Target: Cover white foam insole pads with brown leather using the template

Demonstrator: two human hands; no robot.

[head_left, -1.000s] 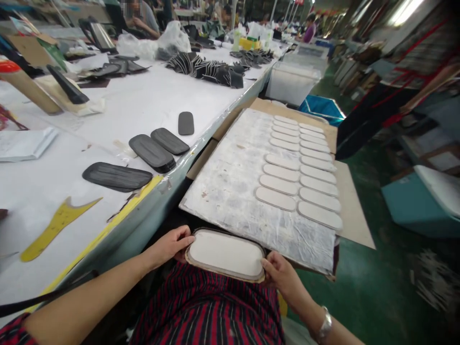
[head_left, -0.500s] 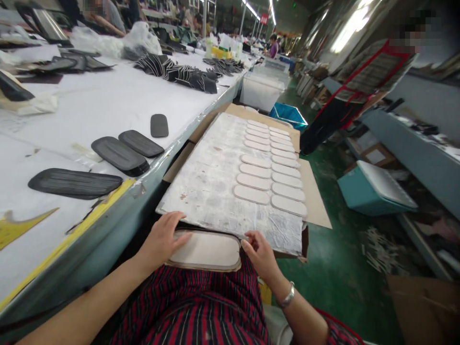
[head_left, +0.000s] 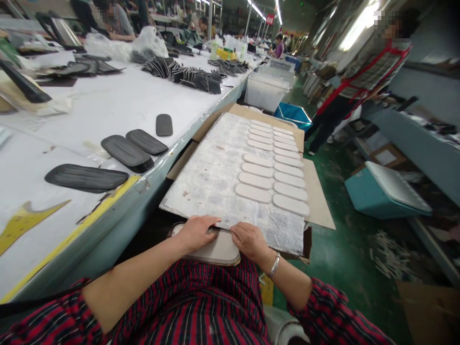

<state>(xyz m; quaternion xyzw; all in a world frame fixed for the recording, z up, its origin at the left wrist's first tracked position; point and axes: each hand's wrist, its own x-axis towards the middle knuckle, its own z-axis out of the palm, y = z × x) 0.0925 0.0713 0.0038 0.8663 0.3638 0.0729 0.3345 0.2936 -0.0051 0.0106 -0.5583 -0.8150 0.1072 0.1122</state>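
Note:
On my lap lies a short stack of pale oval pieces (head_left: 219,250), rounded at the ends, with a darker rim. My left hand (head_left: 197,234) reaches over the stack's left and middle part, its thumb on the top piece and its fingers along the far edge. At the far right corner, my right hand (head_left: 250,242) has its bent fingers pressed together on the same edge. The fingers partly hide that edge. Just beyond, a stained white board (head_left: 201,182) carries two columns of similar pale oval pieces (head_left: 253,193) on its right half.
Left stands a white-topped table (head_left: 118,105) with dark oval pads (head_left: 86,177) and a yellow template (head_left: 32,220). A cardboard box (head_left: 306,242) is under the board. At right are a teal bin (head_left: 384,189) and a standing person in a red-strapped apron (head_left: 359,81).
My left hand has moved right along the far edge of the top piece, and my right hand has come slightly left. They are now close together. The view has shifted slightly.

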